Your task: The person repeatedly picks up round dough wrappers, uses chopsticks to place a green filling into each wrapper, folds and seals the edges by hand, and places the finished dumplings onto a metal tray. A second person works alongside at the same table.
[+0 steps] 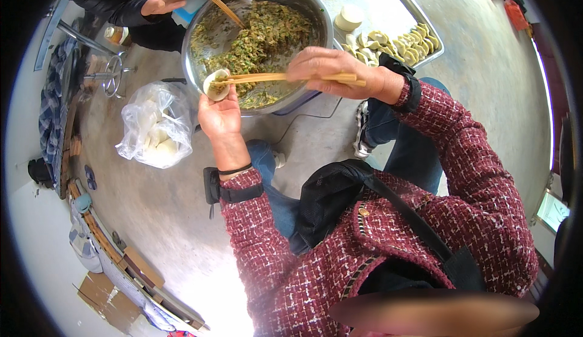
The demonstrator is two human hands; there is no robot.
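On the fingers of my left hand [221, 111] lies a round dumpling wrapper [216, 85] with a little filling on it, at the near left rim of a large steel bowl [325, 22]. My right hand [334, 73] grips a pair of wooden chopsticks [273, 77], their tips over the wrapper. Chopped green and brown filling [259, 36] fills part of the bowl. To the bowl's right, a metal tray [432, 27] bears a stack of round wrappers [349, 17] and folded dumplings [410, 45].
At the top left, another person's hand [159, 4] holds a wrapper beside chopsticks [223, 7] that reach into the bowl. A clear plastic bag [157, 127] with pale round pieces is left of my left hand. A thin cable [300, 116] runs below the bowl.
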